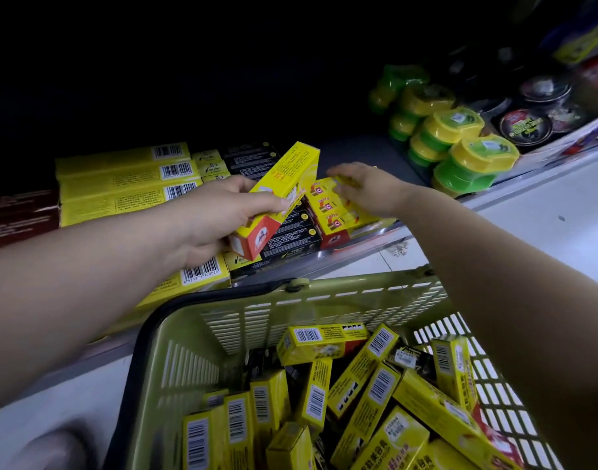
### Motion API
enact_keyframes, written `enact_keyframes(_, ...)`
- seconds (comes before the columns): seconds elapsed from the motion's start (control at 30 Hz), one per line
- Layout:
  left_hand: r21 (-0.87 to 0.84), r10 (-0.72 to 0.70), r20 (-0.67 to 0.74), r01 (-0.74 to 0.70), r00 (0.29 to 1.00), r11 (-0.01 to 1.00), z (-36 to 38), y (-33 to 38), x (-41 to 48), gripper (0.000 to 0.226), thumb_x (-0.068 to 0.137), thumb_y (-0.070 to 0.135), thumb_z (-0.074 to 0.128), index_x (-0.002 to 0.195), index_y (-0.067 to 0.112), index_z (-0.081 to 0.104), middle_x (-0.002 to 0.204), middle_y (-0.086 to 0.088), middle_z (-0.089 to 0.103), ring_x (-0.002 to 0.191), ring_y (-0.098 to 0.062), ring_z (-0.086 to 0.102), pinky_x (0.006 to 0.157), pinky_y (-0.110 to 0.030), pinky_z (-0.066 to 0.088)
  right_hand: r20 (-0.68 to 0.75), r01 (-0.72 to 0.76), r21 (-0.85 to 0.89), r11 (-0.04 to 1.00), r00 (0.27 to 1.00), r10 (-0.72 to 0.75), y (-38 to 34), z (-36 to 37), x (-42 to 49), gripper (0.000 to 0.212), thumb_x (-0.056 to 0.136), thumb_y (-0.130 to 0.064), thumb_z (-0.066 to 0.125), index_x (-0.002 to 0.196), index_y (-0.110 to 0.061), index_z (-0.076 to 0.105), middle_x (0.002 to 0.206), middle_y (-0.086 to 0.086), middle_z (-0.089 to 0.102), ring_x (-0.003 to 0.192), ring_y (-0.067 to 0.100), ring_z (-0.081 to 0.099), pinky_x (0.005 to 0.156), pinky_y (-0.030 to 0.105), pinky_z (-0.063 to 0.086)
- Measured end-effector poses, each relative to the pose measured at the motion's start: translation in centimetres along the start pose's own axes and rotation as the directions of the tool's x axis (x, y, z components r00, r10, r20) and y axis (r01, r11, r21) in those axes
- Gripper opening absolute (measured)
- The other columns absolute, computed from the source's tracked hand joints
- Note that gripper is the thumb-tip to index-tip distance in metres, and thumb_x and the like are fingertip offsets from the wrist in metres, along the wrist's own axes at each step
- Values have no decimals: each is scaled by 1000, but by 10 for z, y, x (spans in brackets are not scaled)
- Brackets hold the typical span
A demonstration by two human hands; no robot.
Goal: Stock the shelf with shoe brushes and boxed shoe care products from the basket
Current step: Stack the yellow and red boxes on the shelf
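The left hand [219, 218] grips a long yellow box [277, 195] near its red end, thumb on the top face and fingers curled beneath; the box tilts up and away over the front of the shelf [358, 154]; its yellow face carries small red print too fine to read, and the red end shows a small pictured emblem.

The right hand [368, 188] reaches to a stack of short yellow boxes [328, 208] on the shelf, just right of the held box; its fingers lie fairly straight and close together on the top box, blurred, so no finer detail can be told; each box end in that stack bears a red square mark.

Black boxes [287, 232] with fine white text lie under the held box; to the left, long yellow boxes [128, 184] are stacked with barcodes facing up, the nearest one reading roughly 6925973700020; a dark red box [19, 215] lies at far left.

Further right on the shelf stand green and yellow round tubs [460, 140] and black round tins [524, 125]; their labels are illegible.

Below, a green basket [256, 317] holds a jumble of more yellow boxes [375, 385], barcodes and Chinese print showing.
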State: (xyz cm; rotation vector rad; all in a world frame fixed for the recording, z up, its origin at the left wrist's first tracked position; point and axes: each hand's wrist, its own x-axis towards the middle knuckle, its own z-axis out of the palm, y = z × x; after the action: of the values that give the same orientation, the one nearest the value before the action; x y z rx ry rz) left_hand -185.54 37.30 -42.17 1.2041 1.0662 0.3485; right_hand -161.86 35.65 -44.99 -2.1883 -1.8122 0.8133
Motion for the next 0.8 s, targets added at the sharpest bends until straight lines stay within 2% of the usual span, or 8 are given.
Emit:
enact_keyframes(0.1,176,62,-29,-56,998,983,6,3,13,48,77,27,72,119,17,51,102,-9,64,79,-24,64,61,-32,47,-200,124,82,989,974,-105,-9,-3,-11,76,89,-13,62,149,-22,15,151,7,28,136,19,33,98,21,32)
enact_keyframes(0.2,373,201,-31,-176,979,911,11,8,20,44,75,29,74,110,25,49,106,1,62,78,-19,63,54,-25,47,-350,272,45,961,905,-239,-28,-11,-25,86,80,-5,68,147,-30,20,148,6,27,135,20,29,95,20,31)
enact_keyframes(0.33,437,319,23,-296,948,849,15,8,22,46,71,25,78,108,26,50,106,5,64,90,-11,60,76,-26,47,-225,342,-313,886,880,-418,-45,-16,-33,55,76,-20,75,127,-26,56,143,1,38,136,24,22,110,31,17)
enact_keyframes(0.4,456,323,80,-323,943,830,12,8,21,50,72,29,77,114,27,49,109,7,62,88,-9,60,76,-26,49,-154,380,-360,852,877,-456,-47,-17,-34,50,75,-33,75,121,-22,60,127,-3,53,128,19,34,112,31,12)
enact_keyframes(0.47,525,306,104,-313,946,791,5,5,23,60,73,36,74,125,26,44,116,5,58,90,-10,60,78,-30,51,-123,360,-333,871,900,-419,-43,-23,-33,50,75,-40,71,119,-22,57,110,-8,56,113,14,45,111,32,14)
enact_keyframes(0.57,595,253,94,-258,963,761,-4,-5,23,76,79,40,67,141,20,28,139,1,46,118,-15,51,97,-31,44,-228,198,-287,937,936,-267,-25,-38,-21,53,78,-41,69,125,-24,51,115,2,56,113,28,48,98,39,33)
enact_keyframes(0.7,852,251,245,-332,936,406,0,-18,17,68,87,45,56,144,23,25,151,3,31,134,-15,34,105,-26,29,-348,-11,-397,918,927,-139,-9,-43,3,49,88,-33,61,134,-22,48,127,16,50,118,35,40,100,42,30)
enact_keyframes(0.8,884,214,306,-360,928,297,8,-20,17,61,90,46,49,143,23,29,152,4,27,138,-16,26,109,-28,25,-239,-63,-437,897,970,-48,-7,-34,16,47,92,-25,57,137,-29,44,141,12,38,129,35,30,107,45,26)
